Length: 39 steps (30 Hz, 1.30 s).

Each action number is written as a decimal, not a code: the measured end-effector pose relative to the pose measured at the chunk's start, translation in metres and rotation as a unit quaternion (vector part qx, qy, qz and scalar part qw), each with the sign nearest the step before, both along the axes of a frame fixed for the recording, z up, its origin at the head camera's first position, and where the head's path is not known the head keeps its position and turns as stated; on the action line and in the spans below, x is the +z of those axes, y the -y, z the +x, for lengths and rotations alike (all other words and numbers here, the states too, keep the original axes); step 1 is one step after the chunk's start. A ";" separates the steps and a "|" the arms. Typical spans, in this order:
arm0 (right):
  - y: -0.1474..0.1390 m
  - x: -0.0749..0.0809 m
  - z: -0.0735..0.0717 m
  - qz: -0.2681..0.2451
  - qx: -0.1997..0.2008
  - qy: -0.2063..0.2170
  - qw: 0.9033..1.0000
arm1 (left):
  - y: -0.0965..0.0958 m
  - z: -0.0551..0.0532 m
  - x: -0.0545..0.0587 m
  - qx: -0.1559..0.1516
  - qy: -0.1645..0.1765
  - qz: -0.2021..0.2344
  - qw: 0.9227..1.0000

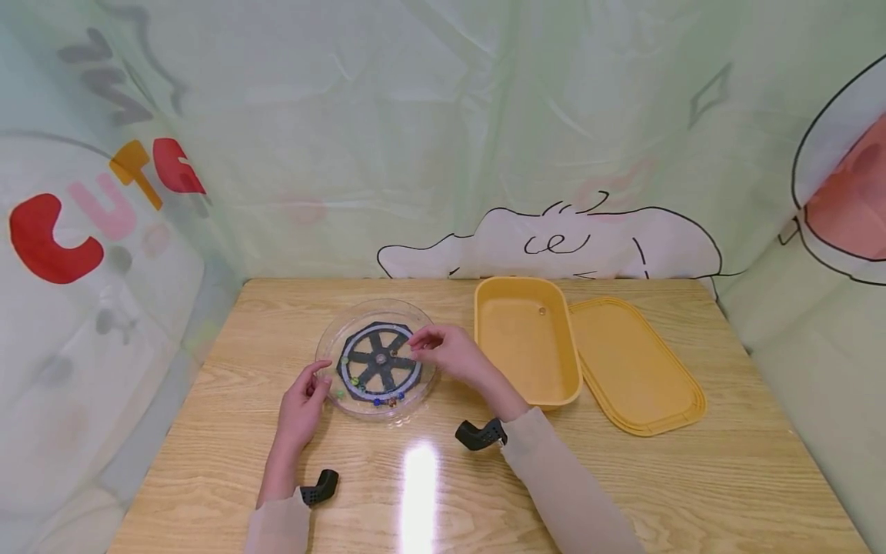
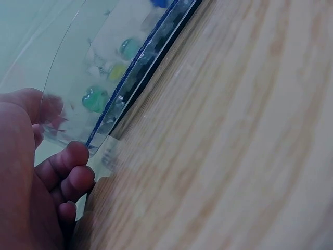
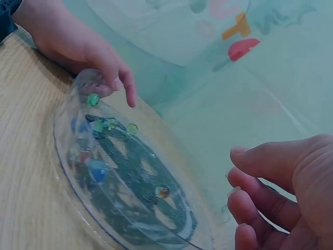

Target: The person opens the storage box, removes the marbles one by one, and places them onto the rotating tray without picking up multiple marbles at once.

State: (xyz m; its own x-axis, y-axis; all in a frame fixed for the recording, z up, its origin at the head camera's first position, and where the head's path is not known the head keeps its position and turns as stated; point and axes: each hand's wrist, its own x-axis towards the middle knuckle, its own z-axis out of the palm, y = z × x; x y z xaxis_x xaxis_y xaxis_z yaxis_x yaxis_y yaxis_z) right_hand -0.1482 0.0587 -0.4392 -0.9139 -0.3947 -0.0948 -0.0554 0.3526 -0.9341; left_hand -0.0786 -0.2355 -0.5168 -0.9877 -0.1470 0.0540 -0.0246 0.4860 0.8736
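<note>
A clear round dish (image 1: 377, 415) sits on the table, with a dark spoked wheel-shaped piece (image 1: 380, 359) in its middle. Several glass marbles lie inside; a green marble (image 2: 95, 99) and a blue marble (image 3: 97, 171) are near the wall. My left hand (image 1: 301, 402) grips the dish's left edge, its index finger reaching over the rim. Above the dish's right side hovers my right hand (image 1: 450, 352), fingers loosely bent and thumb apart from them, with nothing visible between. Below it, a brownish marble (image 3: 163, 191) rests on the dark piece.
To the right of the dish stands a yellow bin (image 1: 527, 346) with one small marble (image 1: 542, 312) inside. Its flat yellow lid (image 1: 640, 369) lies beside it on the wooden table (image 1: 332, 515). A printed curtain (image 1: 360, 154) hangs behind the table.
</note>
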 end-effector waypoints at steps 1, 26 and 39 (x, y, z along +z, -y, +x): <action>-0.001 0.002 0.000 0.001 -0.004 -0.001 1.000 | 0.000 0.000 0.000 0.000 0.001 0.000 1.000; -0.104 0.008 -0.056 0.015 -0.128 -0.026 0.991 | -0.001 0.000 0.000 0.005 -0.002 -0.011 1.000; -0.128 0.001 -0.072 0.116 -0.193 0.005 0.974 | -0.002 0.002 0.002 0.010 0.010 -0.002 1.000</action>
State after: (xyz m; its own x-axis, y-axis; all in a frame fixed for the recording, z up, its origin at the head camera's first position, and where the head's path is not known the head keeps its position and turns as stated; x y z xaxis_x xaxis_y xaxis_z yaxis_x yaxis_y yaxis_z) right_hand -0.2204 0.1871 -0.4387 -0.9886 0.0108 -0.1502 0.1315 0.5473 -0.8265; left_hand -0.0770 -0.2339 -0.5150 -0.9854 -0.1666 0.0352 -0.0514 0.4881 0.8713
